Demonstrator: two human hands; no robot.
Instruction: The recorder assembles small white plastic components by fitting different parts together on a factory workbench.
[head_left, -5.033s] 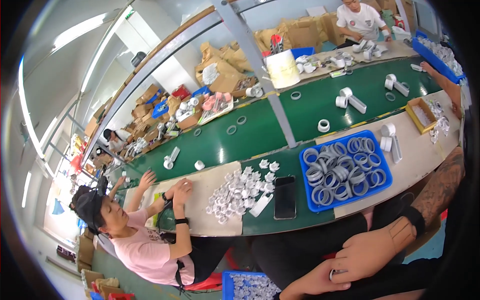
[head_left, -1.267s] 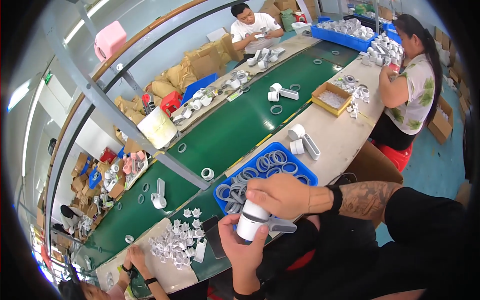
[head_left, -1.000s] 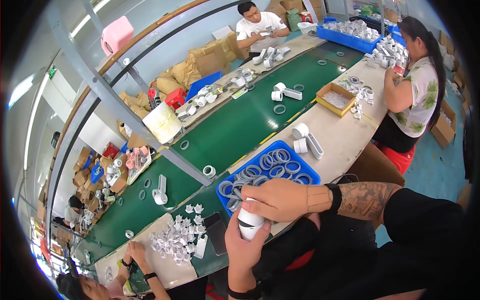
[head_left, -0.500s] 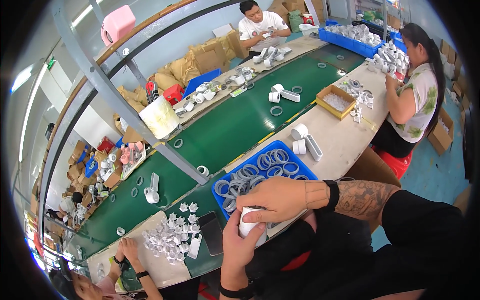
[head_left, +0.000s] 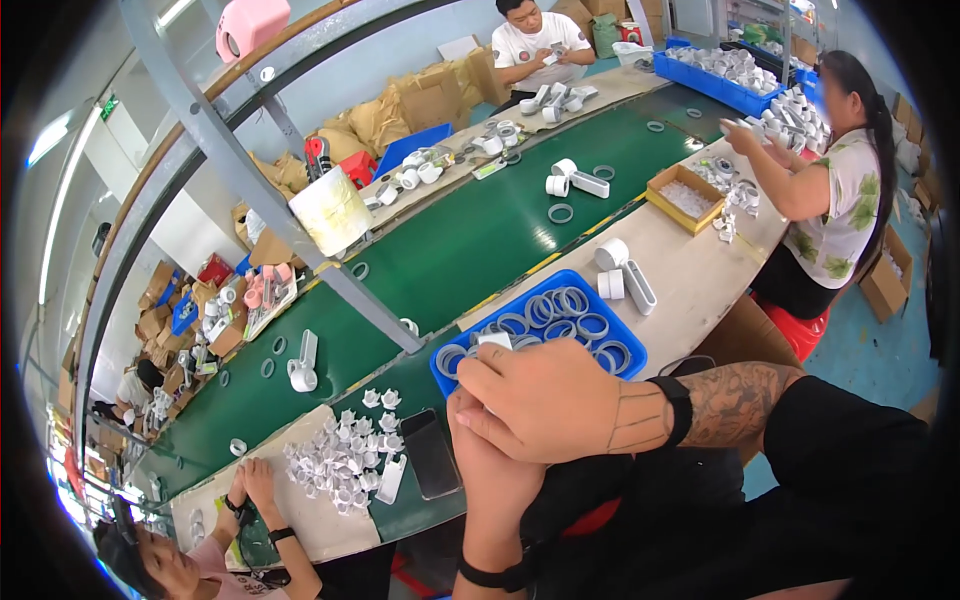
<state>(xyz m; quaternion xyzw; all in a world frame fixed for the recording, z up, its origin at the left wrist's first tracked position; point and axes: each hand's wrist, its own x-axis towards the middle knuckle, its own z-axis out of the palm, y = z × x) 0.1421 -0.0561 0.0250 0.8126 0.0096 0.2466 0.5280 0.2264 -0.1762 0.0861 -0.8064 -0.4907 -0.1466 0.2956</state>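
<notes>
My right hand [head_left: 555, 400] is closed over my left hand [head_left: 495, 480], its fingers curled at the front of the tray. A white plastic part [head_left: 493, 341] shows only as a small piece past my right fingers; my hands hide the rest. The left hand is wrapped beneath, its fingertips mostly covered. Just beyond both hands, a blue tray [head_left: 640, 352] holds many grey rings [head_left: 567, 301]. Right of the tray lie a white part with a long handle [head_left: 639, 287] and white round caps [head_left: 610, 254].
A dark phone [head_left: 430, 455] lies left of my hands beside a pile of small white pieces [head_left: 340, 465]. A green conveyor belt [head_left: 470, 240] runs behind a grey post [head_left: 250, 190]. A yellow box [head_left: 685, 200] sits farther right. Co-workers sit left, right and opposite.
My right hand has turned over the left, and the white cylinder seen between my hands is now mostly covered. The co-worker at right has reached an arm forward. The view has shifted slightly.
</notes>
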